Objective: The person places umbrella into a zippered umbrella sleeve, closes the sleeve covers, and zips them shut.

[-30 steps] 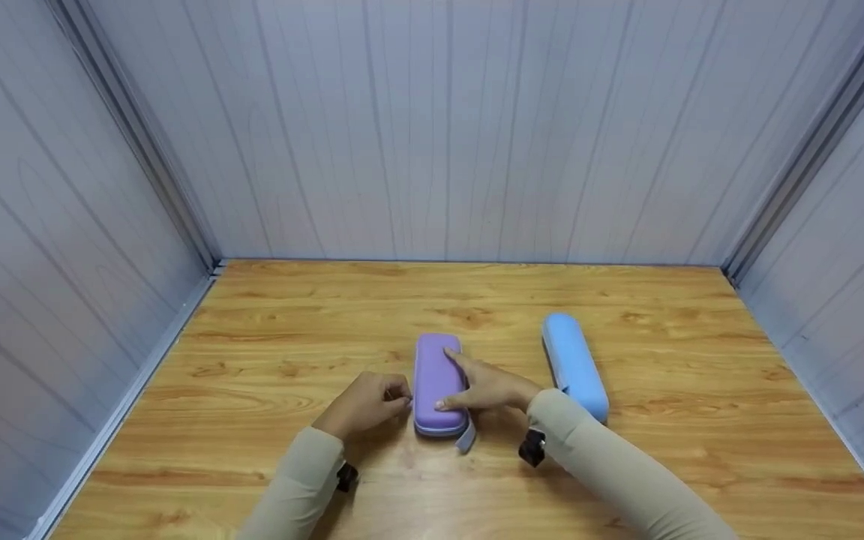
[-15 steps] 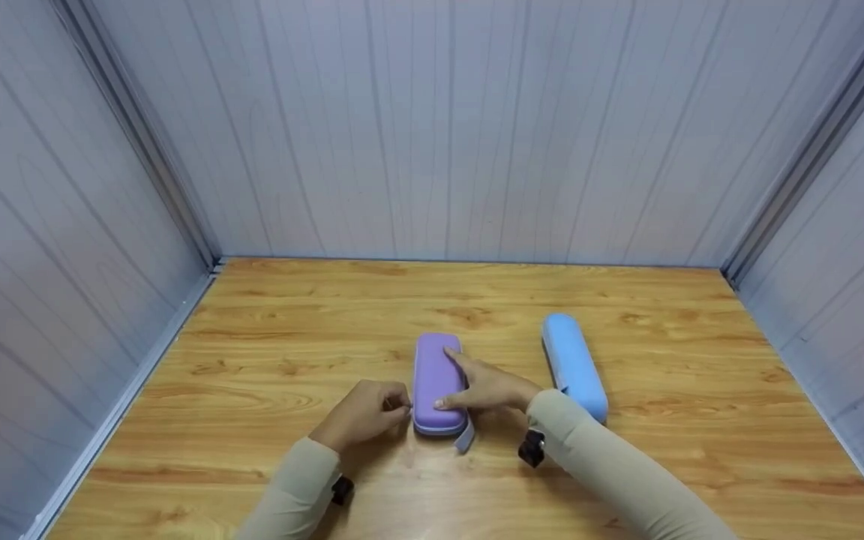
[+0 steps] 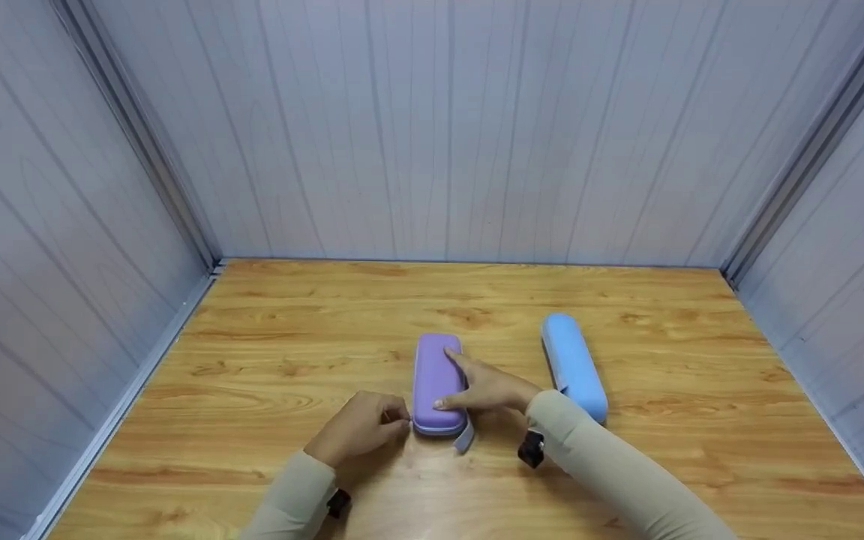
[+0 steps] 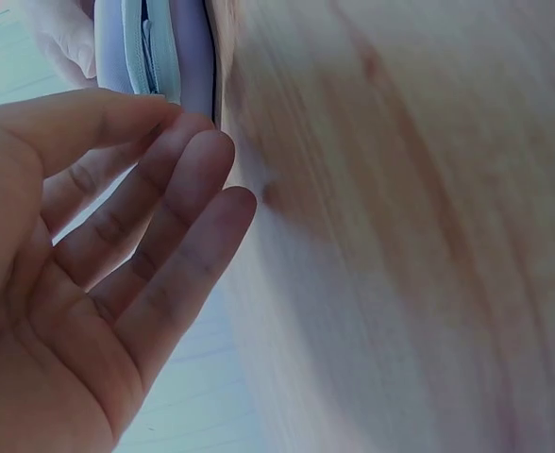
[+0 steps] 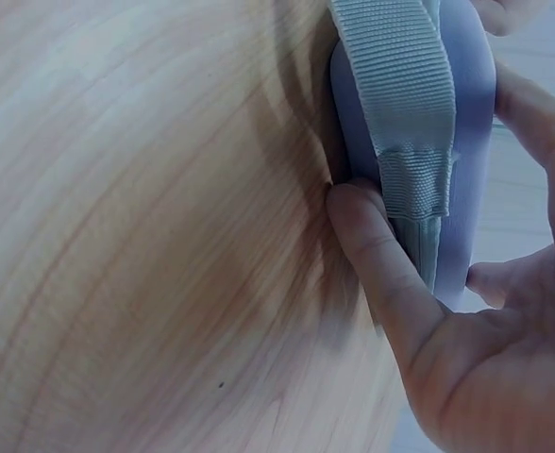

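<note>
A purple hard-shell pencil case (image 3: 436, 386) lies lengthwise on the wooden table. My right hand (image 3: 488, 384) grips it from the right, thumb and one finger on its top, other fingers along its side, as the right wrist view shows. Beside the case's near left edge, my left hand (image 3: 361, 427) pinches the zipper pull between thumb and forefinger; the pull is mostly hidden by the fingertips. In the left wrist view the pale zipper (image 4: 141, 47) has a dark gap along it beyond the fingers. A ribbed grey strap loop (image 5: 400, 90) hangs at the case's right side.
A light blue case (image 3: 576, 367) lies slanted to the right, close behind the right sleeve (image 3: 589, 439). Pale panelled walls (image 3: 447, 135) close off the back and both sides of the table (image 3: 274, 337).
My left hand has slid toward me along the case's left side, down to its near corner. The right hand and both cases stay where they were.
</note>
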`<state>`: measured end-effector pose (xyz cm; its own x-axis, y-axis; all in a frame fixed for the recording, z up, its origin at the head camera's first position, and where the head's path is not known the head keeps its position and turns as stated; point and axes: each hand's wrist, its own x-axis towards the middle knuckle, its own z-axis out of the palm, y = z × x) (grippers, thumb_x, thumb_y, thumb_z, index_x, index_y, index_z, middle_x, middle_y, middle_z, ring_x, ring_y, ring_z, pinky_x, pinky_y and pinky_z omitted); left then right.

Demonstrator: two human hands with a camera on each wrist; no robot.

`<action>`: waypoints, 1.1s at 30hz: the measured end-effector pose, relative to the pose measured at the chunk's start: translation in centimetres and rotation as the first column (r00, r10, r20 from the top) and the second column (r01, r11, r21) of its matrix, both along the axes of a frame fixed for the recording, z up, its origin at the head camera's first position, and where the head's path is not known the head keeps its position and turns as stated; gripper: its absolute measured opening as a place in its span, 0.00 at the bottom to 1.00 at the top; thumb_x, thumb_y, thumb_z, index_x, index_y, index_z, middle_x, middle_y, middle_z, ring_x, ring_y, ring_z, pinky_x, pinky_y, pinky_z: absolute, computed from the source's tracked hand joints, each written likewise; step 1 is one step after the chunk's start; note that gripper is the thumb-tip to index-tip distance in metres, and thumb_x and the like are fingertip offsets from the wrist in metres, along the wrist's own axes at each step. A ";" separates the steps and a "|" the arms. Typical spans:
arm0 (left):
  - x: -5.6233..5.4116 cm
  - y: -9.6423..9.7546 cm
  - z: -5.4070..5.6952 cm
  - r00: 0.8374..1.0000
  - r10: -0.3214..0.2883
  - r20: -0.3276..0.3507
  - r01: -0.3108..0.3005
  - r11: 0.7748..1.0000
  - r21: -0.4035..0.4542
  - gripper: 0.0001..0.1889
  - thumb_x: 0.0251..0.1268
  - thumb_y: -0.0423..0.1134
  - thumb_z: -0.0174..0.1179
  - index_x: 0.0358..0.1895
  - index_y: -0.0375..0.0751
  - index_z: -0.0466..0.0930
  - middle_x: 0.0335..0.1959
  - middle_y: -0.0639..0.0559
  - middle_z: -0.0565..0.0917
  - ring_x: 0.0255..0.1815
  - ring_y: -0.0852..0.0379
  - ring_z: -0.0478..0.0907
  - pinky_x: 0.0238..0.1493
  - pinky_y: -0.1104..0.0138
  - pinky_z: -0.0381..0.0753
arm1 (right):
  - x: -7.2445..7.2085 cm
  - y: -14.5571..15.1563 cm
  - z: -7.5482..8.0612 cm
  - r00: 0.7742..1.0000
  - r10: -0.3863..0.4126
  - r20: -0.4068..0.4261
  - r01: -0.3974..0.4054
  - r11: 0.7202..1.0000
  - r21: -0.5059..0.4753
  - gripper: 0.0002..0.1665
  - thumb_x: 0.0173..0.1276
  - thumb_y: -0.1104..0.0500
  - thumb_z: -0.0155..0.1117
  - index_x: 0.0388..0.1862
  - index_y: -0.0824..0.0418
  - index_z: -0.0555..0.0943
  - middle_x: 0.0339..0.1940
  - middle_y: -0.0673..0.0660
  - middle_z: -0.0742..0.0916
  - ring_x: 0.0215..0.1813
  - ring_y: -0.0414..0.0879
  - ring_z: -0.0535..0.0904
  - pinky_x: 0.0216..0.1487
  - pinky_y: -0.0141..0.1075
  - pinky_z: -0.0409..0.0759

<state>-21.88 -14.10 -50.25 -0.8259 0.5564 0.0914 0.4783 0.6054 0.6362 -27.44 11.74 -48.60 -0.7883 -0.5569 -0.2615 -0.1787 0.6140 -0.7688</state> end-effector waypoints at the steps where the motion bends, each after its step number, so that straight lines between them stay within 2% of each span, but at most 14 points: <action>1: 0.0 0.0 0.0 1.000 -0.005 -0.003 0.005 1.000 0.002 0.04 0.67 0.33 0.63 0.35 0.44 0.88 0.31 0.58 0.86 0.34 0.64 0.80 0.39 0.65 0.81 | 0.0 0.0 0.0 1.000 0.003 0.001 -0.003 1.000 0.000 0.66 0.62 0.38 0.73 0.84 0.55 0.42 0.81 0.68 0.51 0.79 0.60 0.49 0.76 0.54 0.49; 10: 0.3 0.0 0.5 0.998 -0.051 -0.028 0.050 0.999 -0.016 0.04 0.66 0.32 0.65 0.35 0.41 0.89 0.32 0.55 0.87 0.35 0.62 0.82 0.39 0.64 0.82 | 0.0 0.0 0.0 1.000 0.002 0.019 -0.002 1.000 -0.013 0.66 0.62 0.39 0.73 0.84 0.55 0.41 0.81 0.67 0.49 0.80 0.59 0.45 0.77 0.53 0.46; 21: 0.9 0.8 0.9 0.996 -0.091 0.001 0.091 0.996 -0.014 0.05 0.64 0.30 0.66 0.33 0.42 0.91 0.29 0.57 0.88 0.30 0.69 0.78 0.34 0.71 0.80 | 0.1 -0.1 0.0 1.000 -0.003 0.018 0.004 1.000 -0.029 0.66 0.62 0.41 0.74 0.84 0.56 0.42 0.81 0.67 0.50 0.80 0.59 0.48 0.77 0.53 0.47; 26: 1.2 1.2 0.8 0.994 -0.108 0.010 0.109 0.994 -0.024 0.05 0.65 0.32 0.66 0.33 0.42 0.91 0.28 0.59 0.87 0.29 0.70 0.79 0.35 0.72 0.81 | 0.2 -0.2 0.1 0.999 -0.009 0.031 0.010 0.999 -0.034 0.66 0.62 0.40 0.74 0.84 0.56 0.41 0.81 0.67 0.50 0.79 0.59 0.49 0.77 0.53 0.47; 28: 1.2 1.4 0.8 0.994 -0.110 0.016 0.111 0.993 -0.029 0.05 0.65 0.32 0.66 0.33 0.43 0.91 0.28 0.60 0.87 0.28 0.70 0.79 0.35 0.73 0.80 | 0.2 -0.2 0.1 0.999 -0.012 0.035 0.013 0.999 -0.036 0.66 0.62 0.40 0.74 0.84 0.55 0.41 0.81 0.67 0.50 0.79 0.59 0.50 0.77 0.53 0.48; 33: 1.1 1.7 0.7 0.994 -0.108 0.035 0.108 0.994 -0.018 0.04 0.64 0.32 0.67 0.33 0.42 0.91 0.28 0.61 0.87 0.25 0.72 0.75 0.27 0.74 0.77 | 0.1 -0.2 0.1 1.000 -0.003 0.015 0.004 0.999 -0.035 0.65 0.63 0.42 0.74 0.83 0.58 0.42 0.79 0.71 0.57 0.75 0.58 0.60 0.75 0.52 0.54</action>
